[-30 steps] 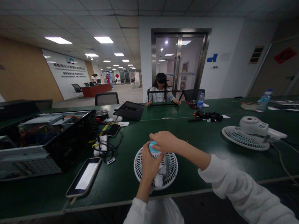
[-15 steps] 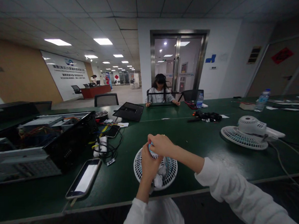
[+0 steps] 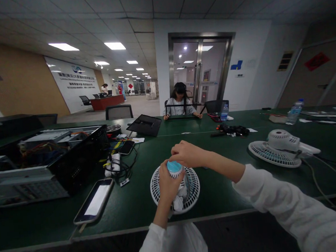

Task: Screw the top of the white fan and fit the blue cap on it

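A small white fan (image 3: 193, 193) lies grille-down on the green table before me. The light blue round top (image 3: 174, 166) of its motor housing is visible between my hands. My left hand (image 3: 168, 183) is wrapped around the white slotted housing from the left. Just above the blue top's far right edge is my right hand (image 3: 187, 154), fingers curled together; whatever they may pinch is hidden. Crumpled white material (image 3: 179, 202) rests on the grille below the left hand.
To the left are an opened computer case (image 3: 80, 155), a phone (image 3: 94, 202) and tangled cables (image 3: 126, 165). A second white fan (image 3: 282, 143) lies to the right. Across the table a person (image 3: 180, 102) holds a black frame (image 3: 184, 118). A water bottle (image 3: 224, 112) stands nearby.
My right hand has shifted up and right off the top of the housing, uncovering the blue surface. The left hand keeps its hold on the housing.
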`<act>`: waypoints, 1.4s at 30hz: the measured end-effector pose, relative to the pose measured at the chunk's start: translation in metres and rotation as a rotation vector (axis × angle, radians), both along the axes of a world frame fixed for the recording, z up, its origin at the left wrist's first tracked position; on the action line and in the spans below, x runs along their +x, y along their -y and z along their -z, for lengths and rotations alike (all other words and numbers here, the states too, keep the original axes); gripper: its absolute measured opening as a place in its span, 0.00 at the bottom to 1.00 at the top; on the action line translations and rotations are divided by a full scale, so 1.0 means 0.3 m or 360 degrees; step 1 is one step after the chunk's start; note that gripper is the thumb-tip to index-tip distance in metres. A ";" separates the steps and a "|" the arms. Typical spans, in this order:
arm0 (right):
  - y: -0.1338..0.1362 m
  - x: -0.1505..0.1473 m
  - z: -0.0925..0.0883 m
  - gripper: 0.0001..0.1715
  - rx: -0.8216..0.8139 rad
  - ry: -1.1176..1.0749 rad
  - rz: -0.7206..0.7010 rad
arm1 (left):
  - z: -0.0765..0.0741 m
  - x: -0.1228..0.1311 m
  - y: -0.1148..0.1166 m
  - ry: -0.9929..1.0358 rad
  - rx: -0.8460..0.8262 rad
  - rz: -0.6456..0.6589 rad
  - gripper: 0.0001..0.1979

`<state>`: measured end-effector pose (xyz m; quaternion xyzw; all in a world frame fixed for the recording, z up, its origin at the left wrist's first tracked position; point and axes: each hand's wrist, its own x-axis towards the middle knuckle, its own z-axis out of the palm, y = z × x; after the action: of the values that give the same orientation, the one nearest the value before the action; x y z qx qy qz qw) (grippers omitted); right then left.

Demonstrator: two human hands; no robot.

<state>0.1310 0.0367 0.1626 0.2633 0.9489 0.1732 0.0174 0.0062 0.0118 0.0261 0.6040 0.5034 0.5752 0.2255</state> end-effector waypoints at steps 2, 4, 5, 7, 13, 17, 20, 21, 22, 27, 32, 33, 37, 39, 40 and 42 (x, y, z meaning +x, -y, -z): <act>-0.004 0.008 0.007 0.13 0.0100 0.0107 -0.0116 | -0.001 0.000 0.002 -0.0001 0.0005 0.0002 0.26; -0.003 0.011 0.010 0.14 0.0190 0.0190 -0.0201 | -0.002 0.001 0.003 -0.0002 0.0001 0.0002 0.27; -0.001 0.012 0.009 0.14 0.0226 0.0228 -0.0238 | -0.003 0.001 0.004 -0.0002 -0.0004 -0.0005 0.27; 0.004 0.010 0.002 0.14 0.0271 0.0308 -0.0305 | -0.004 0.001 0.004 0.0002 -0.0014 -0.0013 0.27; 0.005 -0.009 -0.022 0.09 0.0252 0.0480 -0.0369 | 0.005 0.000 -0.003 0.0014 0.0041 0.0004 0.26; 0.005 -0.023 -0.038 0.07 0.0210 0.0524 -0.0339 | 0.009 -0.001 -0.005 0.0005 0.0037 0.0009 0.27; 0.009 -0.038 -0.045 0.06 0.0164 0.0521 -0.0292 | 0.007 -0.001 -0.003 -0.0020 0.0025 0.0016 0.26; 0.010 -0.045 -0.047 0.06 0.0135 0.0523 -0.0270 | 0.006 0.000 -0.002 -0.0025 0.0031 0.0016 0.26; 0.012 -0.052 -0.047 0.07 0.0108 0.0524 -0.0245 | 0.005 -0.001 -0.002 -0.0025 0.0038 0.0014 0.26; 0.019 -0.086 -0.045 0.09 0.0026 0.0515 -0.0086 | 0.002 -0.003 -0.003 -0.0032 0.0041 0.0012 0.26; 0.020 -0.089 -0.037 0.14 -0.0065 0.0408 0.0052 | 0.000 -0.003 -0.001 -0.0054 0.0045 -0.0001 0.25; 0.020 -0.088 -0.035 0.15 -0.0078 0.0392 0.0081 | 0.000 -0.002 -0.002 -0.0051 0.0046 -0.0002 0.26; 0.016 -0.087 -0.020 0.18 -0.0110 0.0308 0.0222 | 0.003 0.002 -0.004 -0.0027 0.0045 -0.0008 0.27; 0.012 -0.088 -0.010 0.19 -0.0127 0.0257 0.0293 | 0.005 0.003 -0.005 -0.0021 0.0053 -0.0023 0.28; 0.010 -0.088 -0.005 0.19 -0.0129 0.0235 0.0333 | 0.006 0.003 -0.005 -0.0020 0.0052 -0.0024 0.28; 0.010 -0.087 0.004 0.20 -0.0123 0.0200 0.0419 | 0.005 0.002 -0.003 -0.0012 0.0043 -0.0019 0.27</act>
<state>0.1048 0.0338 0.1615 0.3732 0.9092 0.1490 0.1094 0.0068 0.0128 0.0245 0.6061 0.5000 0.5812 0.2119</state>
